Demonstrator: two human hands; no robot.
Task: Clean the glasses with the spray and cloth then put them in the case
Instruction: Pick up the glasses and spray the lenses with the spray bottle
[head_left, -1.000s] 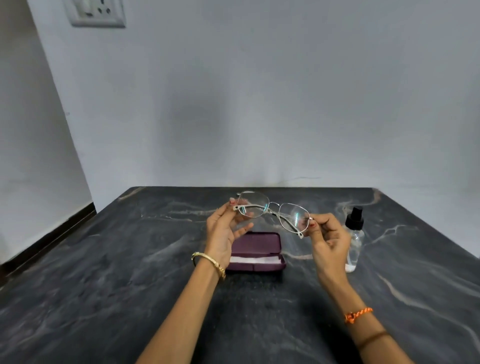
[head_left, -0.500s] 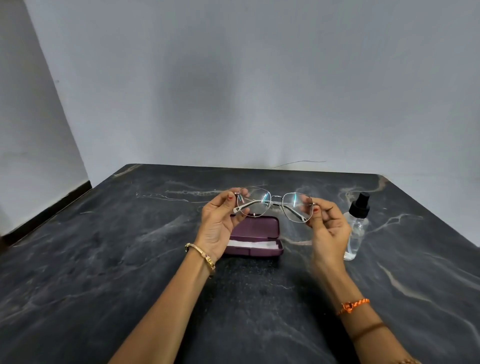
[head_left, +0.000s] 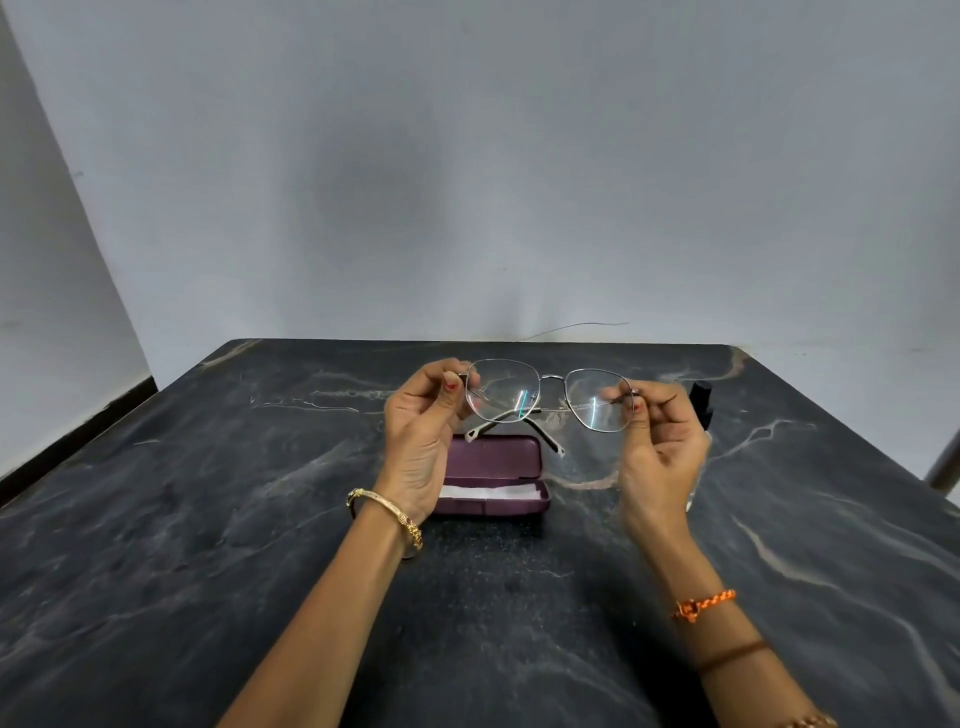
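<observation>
Left hand (head_left: 422, 431) and right hand (head_left: 658, 441) pinching outer rim corners of wire-frame glasses (head_left: 550, 397), holding them above open purple case (head_left: 493, 475) on desk (head_left: 208, 519). Temples crossing, folded. Spray bottle (head_left: 702, 402) peeking behind right hand. Frame likely light, thin, bendable; lenses smudging easily, so gripping rims only.

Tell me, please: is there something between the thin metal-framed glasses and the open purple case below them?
Nothing visible blocks the way. Both hands, left hand and right hand, pinch the metal-framed glasses by their outer ends above the open purple case. Only a white cloth lies inside the case.
</observation>
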